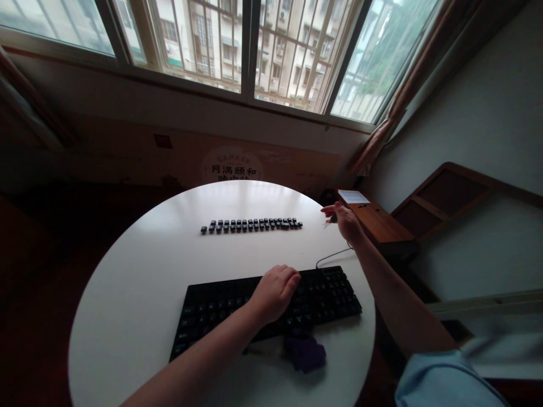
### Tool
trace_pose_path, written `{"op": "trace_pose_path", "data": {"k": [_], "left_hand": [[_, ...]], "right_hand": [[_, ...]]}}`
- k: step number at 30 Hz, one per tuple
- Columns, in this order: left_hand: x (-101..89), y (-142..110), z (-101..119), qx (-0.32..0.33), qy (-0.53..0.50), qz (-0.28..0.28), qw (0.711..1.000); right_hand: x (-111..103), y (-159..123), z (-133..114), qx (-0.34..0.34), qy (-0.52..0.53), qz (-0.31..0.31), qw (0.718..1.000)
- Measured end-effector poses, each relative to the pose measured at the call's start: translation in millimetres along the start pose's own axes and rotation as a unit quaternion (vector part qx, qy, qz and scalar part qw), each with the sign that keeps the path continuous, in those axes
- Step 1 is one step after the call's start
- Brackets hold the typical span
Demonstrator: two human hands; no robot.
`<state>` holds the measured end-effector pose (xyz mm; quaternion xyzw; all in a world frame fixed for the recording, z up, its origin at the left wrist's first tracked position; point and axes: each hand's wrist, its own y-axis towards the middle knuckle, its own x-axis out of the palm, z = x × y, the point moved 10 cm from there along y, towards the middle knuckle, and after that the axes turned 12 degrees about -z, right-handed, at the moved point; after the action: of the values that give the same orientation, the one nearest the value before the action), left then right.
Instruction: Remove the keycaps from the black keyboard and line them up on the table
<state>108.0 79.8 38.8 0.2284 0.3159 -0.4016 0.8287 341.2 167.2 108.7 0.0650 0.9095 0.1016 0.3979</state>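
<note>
A black keyboard [263, 305] lies across the near part of the round white table. My left hand [278, 291] rests on its middle, fingers curled toward the far edge and holding it; the fingertips are hidden. At the table's right edge, my right hand [345, 220] is raised with fingers closed around a small dark thing [334, 219] that has thin wire-like ends; its kind is too small to make out. Loose black keycaps [250, 225] stand in two rows beyond the keyboard. A crumpled purple cloth [307, 354] lies at the keyboard's near side.
The keyboard's cable [333, 257] runs off the right side of the round table [127, 282]. A wooden desk [382, 220] with a white paper [353, 196] stands beyond on the right. Barred windows [288, 51] and a large printed box [280, 164] are behind the table.
</note>
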Motion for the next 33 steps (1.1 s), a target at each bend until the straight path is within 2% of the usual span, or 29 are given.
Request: {"op": "trace_pose_path", "data": {"k": [1, 3, 5, 7, 10, 13, 15, 19, 24, 33], "left_hand": [[1.1, 0.5, 0.4, 0.001, 0.008, -0.003, 1.0], [3.6, 1.3, 1.8, 0.003, 0.031, -0.009, 0.999], [6.2, 1.5, 4.1, 0.008, 0.056, -0.014, 0.998], [8.4, 1.3, 6.7, 0.015, 0.076, -0.019, 0.997], [10.4, 1.0, 9.2, 0.018, 0.092, -0.026, 0.995], [10.5, 1.3, 10.6, 0.02, 0.095, -0.026, 0.995], [10.4, 1.9, 10.8, 0.02, 0.096, -0.026, 0.995], [10.7, 2.7, 10.2, 0.021, 0.099, -0.027, 0.994], [11.8, 2.8, 9.8, 0.021, 0.104, -0.032, 0.994], [11.0, 2.2, 9.4, 0.018, 0.104, -0.027, 0.994]], "right_hand": [[-5.3, -18.1, 5.8, 0.015, 0.097, 0.007, 0.995], [8.6, -55.7, 18.5, 0.072, 0.224, -0.056, 0.97], [28.4, -94.0, 29.4, 0.13, 0.273, -0.103, 0.948], [46.1, -124.8, 39.6, 0.174, 0.306, -0.111, 0.929], [58.1, -147.8, 53.7, 0.206, 0.321, -0.056, 0.923], [54.3, -150.4, 65.1, 0.215, 0.284, 0.022, 0.934], [52.5, -145.7, 68.0, 0.216, 0.245, 0.035, 0.945], [56.0, -133.9, 63.5, 0.204, 0.167, -0.012, 0.965], [60.9, -129.9, 50.1, 0.175, 0.12, -0.056, 0.976], [62.7, -140.0, 6.5, 0.064, -0.013, -0.04, 0.997]]}}
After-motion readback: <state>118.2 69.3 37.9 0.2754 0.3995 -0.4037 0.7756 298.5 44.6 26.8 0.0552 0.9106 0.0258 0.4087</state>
